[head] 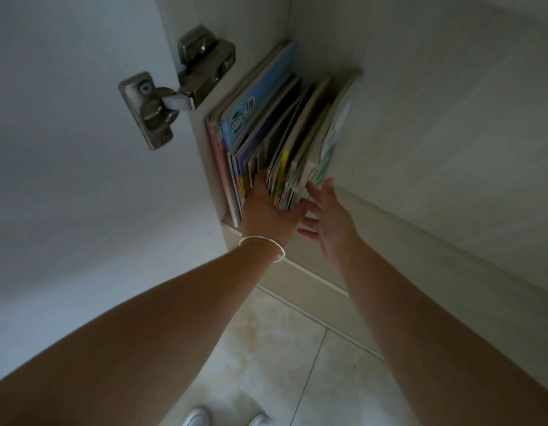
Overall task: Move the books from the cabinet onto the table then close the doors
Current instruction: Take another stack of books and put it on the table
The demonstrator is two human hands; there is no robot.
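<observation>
Books (266, 133) pack the cabinet's left corner; shelf (420, 149) rightward lies open

Left hand (268, 210) gripped upright books (275, 130) in cabinet (420, 118); right hand (326, 216) reached beside them, fingers spread; door (67, 118) open.

Pale wall (51, 103) filling left side, lying in soft shadow. Glossy cream floor tiles (275, 358) showing below, thin dark grout lines (315, 355) crossing them, faint yellowish stain (251, 327) sitting near skirting. Light staying dim and cool, coming from no visible window. White shoe tips (226, 419) peeking at bottom edge.
</observation>
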